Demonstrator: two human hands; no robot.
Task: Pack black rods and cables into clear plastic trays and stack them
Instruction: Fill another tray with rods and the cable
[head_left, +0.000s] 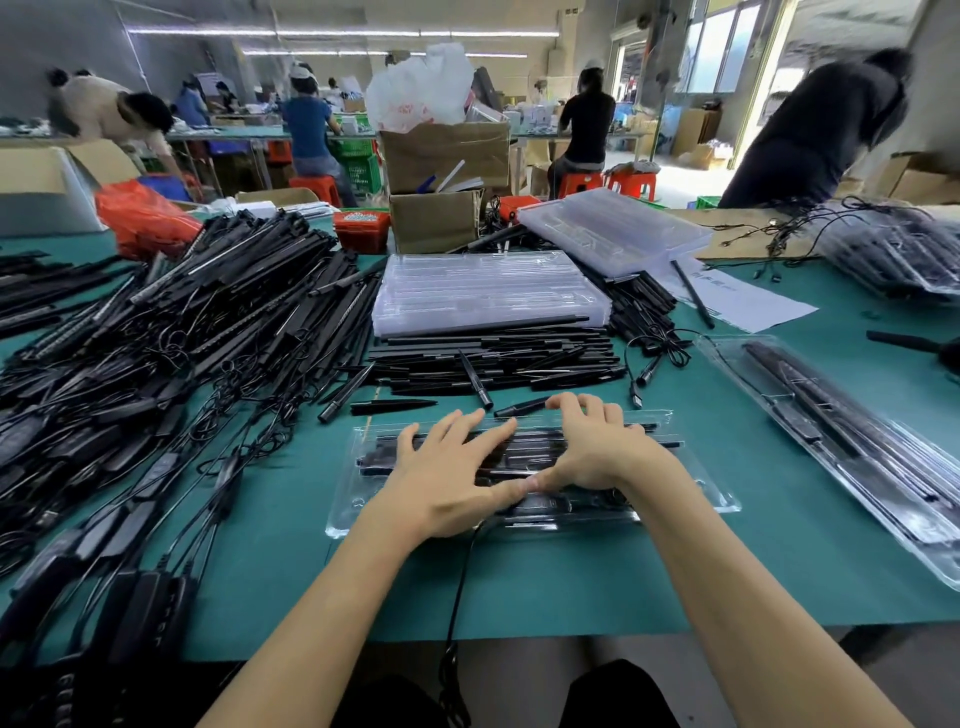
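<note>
A clear plastic tray (691, 478) filled with black rods lies on the green table right in front of me. My left hand (447, 478) rests flat on its middle, fingers spread and straight. My right hand (592, 447) presses on the tray beside it, fingers bent over the far edge; the two thumbs meet. A black cable (460, 582) runs from the tray's near edge off the table toward my lap. Loose black rods (493, 358) lie in a row just beyond the tray. A stack of empty clear trays (483, 291) sits behind them.
A large heap of black rods and cables (156, 338) covers the table's left side. Packed trays (852, 441) lie at the right, with more at the far right (893, 249). Another empty tray stack (613, 228), cardboard boxes (441, 187) and a red bin (361, 228) stand behind. People work beyond the table.
</note>
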